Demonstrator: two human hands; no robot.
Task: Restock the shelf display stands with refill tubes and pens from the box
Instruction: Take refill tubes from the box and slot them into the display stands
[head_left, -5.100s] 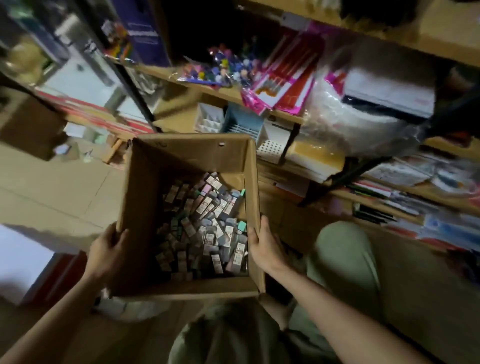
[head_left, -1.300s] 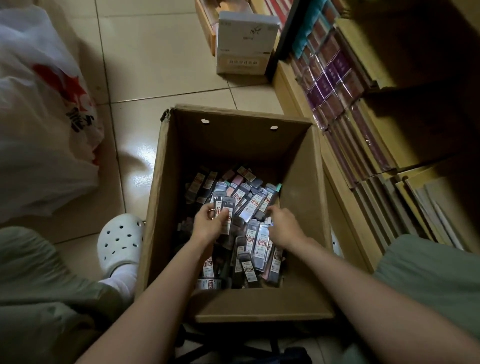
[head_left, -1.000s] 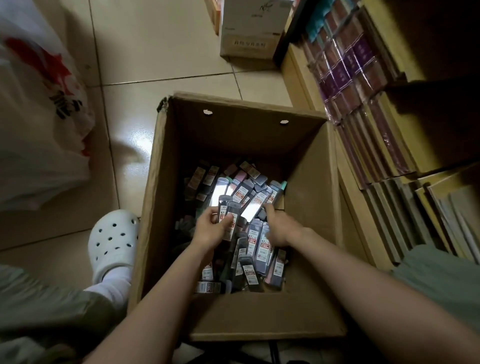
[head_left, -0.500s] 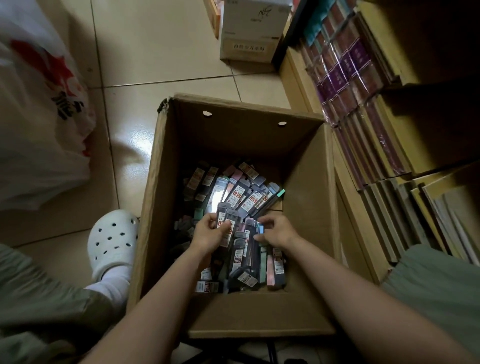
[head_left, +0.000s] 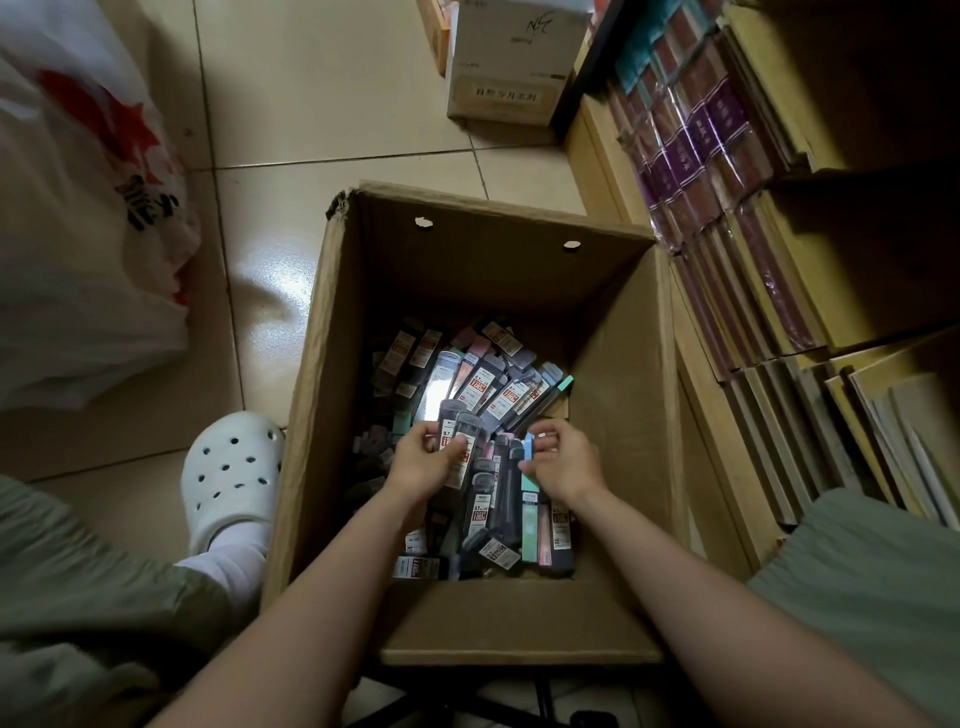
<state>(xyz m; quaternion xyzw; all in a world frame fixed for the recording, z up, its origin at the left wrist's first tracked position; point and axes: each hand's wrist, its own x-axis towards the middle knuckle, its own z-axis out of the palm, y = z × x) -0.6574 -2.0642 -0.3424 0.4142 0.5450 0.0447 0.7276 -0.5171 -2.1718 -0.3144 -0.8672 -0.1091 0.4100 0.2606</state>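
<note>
Looking straight down into an open cardboard box (head_left: 332, 364) sitting on a shiny tiled floor (head_left: 322, 88). Bottom of it heaped with loose refill tubes (head_left: 498, 395), mostly dark cases with white and red labels, plus a few pink and teal ones mixed in. Two punched holes up on the far wall of the box.

Both arms reaching in from the near edge. Left hand (head_left: 423, 462) over the middle of the heap, fingers and thumb curled round a small bunch of tubes (head_left: 458, 441), labels facing up, bunch raised a bit above the pile. Right hand (head_left: 563, 462) just to the right of it, fingers bent and pinching the top end of a light blue tube (head_left: 528, 454) that stands among some dark ones. Hands close together, not touching.

Left of the box: a white clog (head_left: 228, 473) over a white sock, right up against the box wall, with a green trouser leg (head_left: 88, 597) nearer the camera. Farther left, a big white plastic bag (head_left: 78, 208) with red and black print, slumped on the tiles.

Right of the box: low wooden shelves (head_left: 717, 519) packed with thin wrapped packets (head_left: 691, 135) stood on edge, purple and maroon ones at the far end, plainer tan ones nearer. Another green knee at the near right. At the far edge, a smaller printed carton (head_left: 509, 67) on the floor beside the shelf end.
</note>
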